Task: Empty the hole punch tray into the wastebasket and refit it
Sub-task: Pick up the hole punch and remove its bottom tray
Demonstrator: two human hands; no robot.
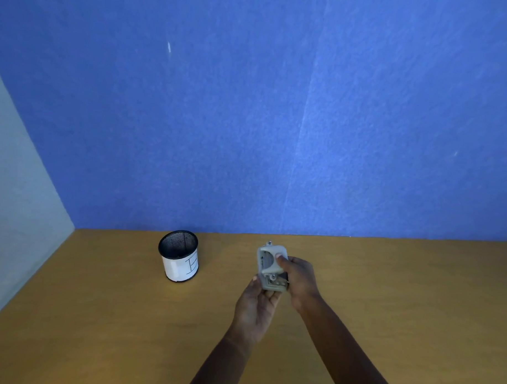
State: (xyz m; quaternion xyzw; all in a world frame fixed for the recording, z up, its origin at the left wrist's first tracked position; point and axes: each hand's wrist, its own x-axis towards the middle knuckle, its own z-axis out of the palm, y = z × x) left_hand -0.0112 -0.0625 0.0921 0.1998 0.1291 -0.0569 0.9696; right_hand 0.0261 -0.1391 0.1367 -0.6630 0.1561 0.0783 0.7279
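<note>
Grey hole punch [272,267]; black-mesh wastebasket [179,255]

The hole punch [271,267] looked like smooth grey plastic with small shiny metal bits. The wastebasket [179,255] was black wire mesh wrapped in white paper. The table [98,315] looked like smooth matt wood. The blue wall [249,120] looked rough, like cloth.

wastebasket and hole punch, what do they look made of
Wastebasket: black wire mesh, likely metal, see-through weave near the rim, white paper-like band around its lower part. Hole punch: mostly pale grey matte plastic, going by its moulded rounded shell, with small shiny, probably metal, parts.
</note>
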